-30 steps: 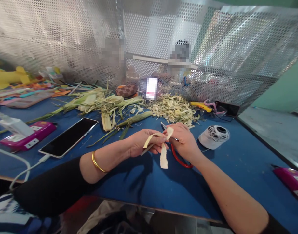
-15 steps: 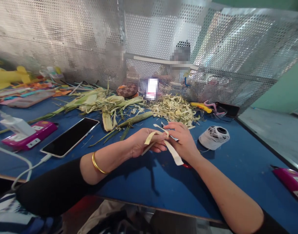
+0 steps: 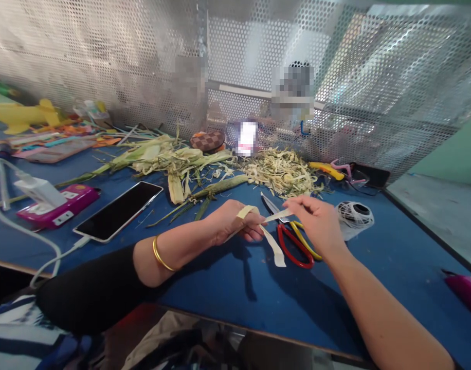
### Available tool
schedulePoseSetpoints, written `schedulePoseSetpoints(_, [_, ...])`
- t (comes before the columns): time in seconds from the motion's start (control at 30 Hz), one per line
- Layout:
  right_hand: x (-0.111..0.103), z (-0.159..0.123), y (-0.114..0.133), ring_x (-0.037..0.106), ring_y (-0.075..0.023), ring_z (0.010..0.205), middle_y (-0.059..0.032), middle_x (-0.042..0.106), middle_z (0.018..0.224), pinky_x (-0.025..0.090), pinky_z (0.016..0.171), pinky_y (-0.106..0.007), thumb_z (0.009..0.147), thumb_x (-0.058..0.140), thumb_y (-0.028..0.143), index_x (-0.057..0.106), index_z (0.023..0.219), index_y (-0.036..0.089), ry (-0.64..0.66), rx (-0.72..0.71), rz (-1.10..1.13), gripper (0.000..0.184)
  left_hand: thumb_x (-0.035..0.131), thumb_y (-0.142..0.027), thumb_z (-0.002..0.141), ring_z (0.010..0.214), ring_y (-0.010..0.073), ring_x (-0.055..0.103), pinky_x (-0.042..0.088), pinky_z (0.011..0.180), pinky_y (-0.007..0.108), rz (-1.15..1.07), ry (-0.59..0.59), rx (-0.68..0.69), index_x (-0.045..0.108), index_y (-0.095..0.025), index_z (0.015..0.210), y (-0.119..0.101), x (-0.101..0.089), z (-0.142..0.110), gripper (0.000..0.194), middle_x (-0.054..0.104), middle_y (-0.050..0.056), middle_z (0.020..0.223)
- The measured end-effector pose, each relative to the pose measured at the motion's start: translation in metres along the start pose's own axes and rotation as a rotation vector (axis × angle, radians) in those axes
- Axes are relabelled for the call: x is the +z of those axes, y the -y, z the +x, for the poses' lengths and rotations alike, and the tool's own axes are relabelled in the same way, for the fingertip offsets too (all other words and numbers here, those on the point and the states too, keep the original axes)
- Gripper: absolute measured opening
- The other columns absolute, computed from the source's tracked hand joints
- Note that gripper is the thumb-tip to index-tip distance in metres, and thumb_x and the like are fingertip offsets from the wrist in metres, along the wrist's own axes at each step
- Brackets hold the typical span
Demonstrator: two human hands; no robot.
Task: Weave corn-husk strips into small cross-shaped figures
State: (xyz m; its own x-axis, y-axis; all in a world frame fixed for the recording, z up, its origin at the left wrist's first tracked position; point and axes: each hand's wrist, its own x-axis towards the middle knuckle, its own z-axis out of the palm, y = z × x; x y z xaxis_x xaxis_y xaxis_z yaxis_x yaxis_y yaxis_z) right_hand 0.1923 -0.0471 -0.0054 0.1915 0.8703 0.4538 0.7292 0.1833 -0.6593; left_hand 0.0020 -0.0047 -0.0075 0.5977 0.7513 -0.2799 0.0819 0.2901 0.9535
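Pale corn husk strips point(image 3: 276, 249) are crossed and folded over each other in my left hand point(image 3: 230, 221), whose thumb and fingers are closed on them. One flat end hangs down to the right and another loops over the knuckles. My right hand point(image 3: 322, 226) pinches the end of a narrower strip, stretched taut between the two hands. Beneath this strip, a pair of scissors point(image 3: 270, 204) with one red and one yellow handle lies on the table. A spool of white thread point(image 3: 355, 218) stands just beyond my right hand, partly covered by it.
Green husks point(image 3: 158, 154) and a heap of shredded husk point(image 3: 284, 172) lie along the back. On the left are a phone point(image 3: 118, 210) on a charging cable and a magenta power strip point(image 3: 79, 203). A perforated metal screen point(image 3: 254, 46) borders the blue table.
My right hand has moved away to the right, drawing a narrow strip out straight from my left hand. The scissors, mostly covered before, now show. The whole view has shifted slightly.
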Motion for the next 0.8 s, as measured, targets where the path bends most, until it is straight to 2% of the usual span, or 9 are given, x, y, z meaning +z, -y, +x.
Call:
schedulePoseSetpoints(0.07, [-0.002,0.001,0.001,0.062,-0.0227,0.078,-0.0059,0.070,0.082,0.044,0.075,-0.036,0.081,0.059,0.036,0.071,0.083,0.019,-0.142,-0.137,-0.118,0.021,0.068,-0.026,0.072,0.051,0.0130,0.063,0.046,0.049,0.021,0.023,0.004,-0.001,0.062,-0.011,0.063,-0.001,0.003,-0.003,0.018,0.066,0.005,0.056])
schedulePoseSetpoints(0.1, [-0.001,0.000,0.002,0.062,-0.0229,0.082,-0.0060,0.069,0.084,0.043,0.080,-0.038,0.081,0.060,0.036,0.072,0.086,0.020,-0.130,-0.220,-0.156,0.020,0.069,-0.028,0.071,0.052,0.0138,0.063,0.047,0.049,0.021,0.031,0.015,0.005,0.062,-0.012,0.062,0.000,0.005,-0.005,0.020,0.066,0.005,0.056])
schedulePoseSetpoints(0.2, [0.005,-0.006,0.011,0.060,-0.0190,0.075,-0.0030,0.065,0.078,0.042,0.078,-0.036,0.081,0.065,0.035,0.071,0.093,0.022,0.129,-0.380,-0.142,0.019,0.071,-0.036,0.069,0.053,0.0150,0.064,0.048,0.049,0.022,0.062,0.049,0.024,0.063,-0.013,0.065,0.004,0.011,-0.005,0.025,0.066,0.004,0.057])
schedulePoseSetpoints(0.3, [0.013,-0.013,0.020,0.057,-0.0159,0.069,-0.0014,0.062,0.073,0.043,0.070,-0.031,0.082,0.063,0.030,0.069,0.088,0.021,0.269,-0.380,-0.047,0.012,0.070,-0.037,0.070,0.052,0.0147,0.064,0.048,0.049,0.022,0.129,0.024,-0.006,0.063,-0.013,0.064,0.009,0.014,-0.003,0.026,0.065,0.003,0.054])
schedulePoseSetpoints(0.4, [0.015,-0.017,0.024,0.057,-0.0145,0.066,-0.0007,0.061,0.070,0.043,0.063,-0.026,0.086,0.057,0.025,0.064,0.073,0.020,0.185,-0.337,0.052,0.016,0.067,-0.038,0.074,0.050,0.0140,0.064,0.047,0.048,0.021,0.186,0.006,-0.037,0.064,-0.012,0.061,0.010,0.014,0.000,0.029,0.065,0.004,0.053])
schedulePoseSetpoints(0.47, [0.013,-0.019,0.025,0.057,-0.0138,0.063,0.0001,0.062,0.069,0.043,0.059,-0.025,0.087,0.055,0.024,0.062,0.074,0.020,0.065,-0.322,0.050,0.015,0.065,-0.039,0.076,0.049,0.0144,0.063,0.045,0.046,0.021,0.198,-0.018,-0.042,0.064,-0.012,0.061,0.009,0.014,0.000,0.031,0.066,0.006,0.056])
schedulePoseSetpoints(0.53, [0.010,-0.021,0.025,0.059,-0.0142,0.063,-0.0003,0.066,0.071,0.043,0.062,-0.025,0.088,0.054,0.024,0.062,0.078,0.020,-0.041,-0.377,-0.045,0.013,0.064,-0.038,0.076,0.050,0.0154,0.064,0.042,0.043,0.021,0.169,-0.065,-0.056,0.065,-0.012,0.063,0.007,0.014,0.001,0.029,0.068,0.007,0.059])
schedulePoseSetpoints(0.63, [0.012,-0.027,0.027,0.061,-0.0147,0.066,-0.0017,0.070,0.075,0.043,0.070,-0.026,0.089,0.053,0.020,0.062,0.081,0.019,-0.105,-0.563,-0.241,0.012,0.063,-0.030,0.075,0.050,0.0155,0.064,0.040,0.041,0.021,0.073,-0.115,-0.075,0.065,-0.012,0.063,0.003,0.012,0.002,0.021,0.068,0.006,0.060])
schedulePoseSetpoints(0.8, [0.023,-0.037,0.028,0.055,-0.0130,0.052,0.0006,0.066,0.062,0.036,0.056,-0.025,0.087,0.053,0.017,0.061,0.078,0.019,-0.150,-0.610,-0.428,0.012,0.057,-0.017,0.075,0.052,0.0116,0.062,0.033,0.040,0.019,-0.158,-0.198,-0.095,0.065,-0.012,0.062,-0.003,0.010,0.003,0.015,0.067,0.004,0.062])
